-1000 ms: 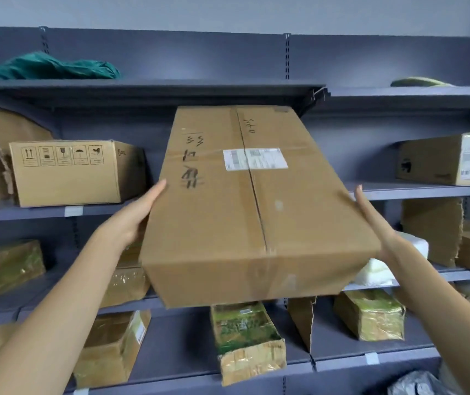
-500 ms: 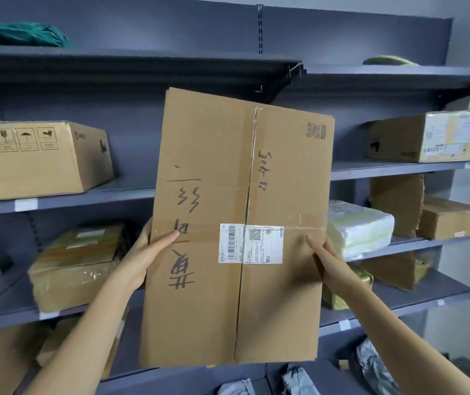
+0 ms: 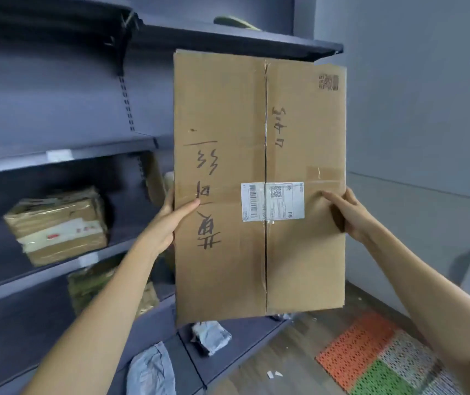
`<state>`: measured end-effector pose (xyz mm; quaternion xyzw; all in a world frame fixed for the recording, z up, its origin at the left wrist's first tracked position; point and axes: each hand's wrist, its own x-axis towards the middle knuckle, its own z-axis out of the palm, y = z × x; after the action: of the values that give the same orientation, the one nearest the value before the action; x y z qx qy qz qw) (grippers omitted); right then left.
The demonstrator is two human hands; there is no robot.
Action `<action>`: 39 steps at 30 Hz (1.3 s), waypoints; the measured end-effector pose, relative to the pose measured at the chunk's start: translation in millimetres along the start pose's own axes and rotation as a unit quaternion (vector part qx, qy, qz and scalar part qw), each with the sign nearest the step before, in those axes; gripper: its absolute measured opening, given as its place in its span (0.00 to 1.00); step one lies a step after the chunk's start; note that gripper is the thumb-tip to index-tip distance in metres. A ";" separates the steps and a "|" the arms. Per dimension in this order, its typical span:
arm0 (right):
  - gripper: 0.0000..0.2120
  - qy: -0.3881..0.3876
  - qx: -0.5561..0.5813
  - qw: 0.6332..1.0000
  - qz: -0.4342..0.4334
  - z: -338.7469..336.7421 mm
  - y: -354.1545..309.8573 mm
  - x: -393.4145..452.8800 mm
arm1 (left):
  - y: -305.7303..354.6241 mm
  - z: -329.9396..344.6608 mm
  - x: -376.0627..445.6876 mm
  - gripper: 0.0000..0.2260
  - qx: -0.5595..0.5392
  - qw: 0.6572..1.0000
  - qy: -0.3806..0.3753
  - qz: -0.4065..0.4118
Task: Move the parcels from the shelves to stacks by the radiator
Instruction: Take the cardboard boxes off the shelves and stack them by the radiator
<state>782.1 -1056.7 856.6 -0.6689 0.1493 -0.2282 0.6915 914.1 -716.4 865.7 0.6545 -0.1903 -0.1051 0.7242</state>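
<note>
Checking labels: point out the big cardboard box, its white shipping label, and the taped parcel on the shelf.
cardboard box [image 3: 222, 115]: head view, bare upper front face.
shipping label [image 3: 272, 201]: head view, label's middle.
taped parcel [image 3: 57, 225]: head view, front face.

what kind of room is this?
Probably a parcel storeroom or small mailroom: grey metal shelving holding taped parcels, grey poly mailer bags on the lowest shelf, and a large cardboard box bearing a shipping label.
</note>
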 end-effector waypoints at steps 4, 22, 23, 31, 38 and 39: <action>0.21 0.096 -0.019 0.995 -0.034 -136.2 -16.5 -25.9 | -17.5 136.6 39.2 0.34 -0.021 0.997 -0.078 -0.017; 0.20 0.367 -0.035 0.924 0.099 -542.5 76.3 -117.5 | -227.0 629.6 84.4 0.40 0.032 0.941 -0.279 -0.187; 0.20 0.369 -0.026 0.922 0.111 -554.6 90.9 -105.0 | -242.3 641.7 95.2 0.39 0.038 0.939 -0.279 -0.198; 0.21 0.409 0.009 0.875 0.258 -673.1 249.3 14.6 | -403.5 764.0 189.1 0.38 0.080 0.903 -0.294 -0.301; 0.24 0.453 0.032 0.799 0.394 -770.0 423.4 28.7 | -568.6 862.9 207.8 0.35 0.189 0.844 -0.322 -0.386; 0.22 0.451 0.031 0.790 0.414 -779.6 454.2 24.8 | -597.1 871.9 206.0 0.37 0.205 0.834 -0.330 -0.392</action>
<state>456.7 -1737.1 360.8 -0.3423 0.6996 -0.2001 0.5945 798.1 -1663.1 366.1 0.7340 -0.1624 -0.5485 0.3660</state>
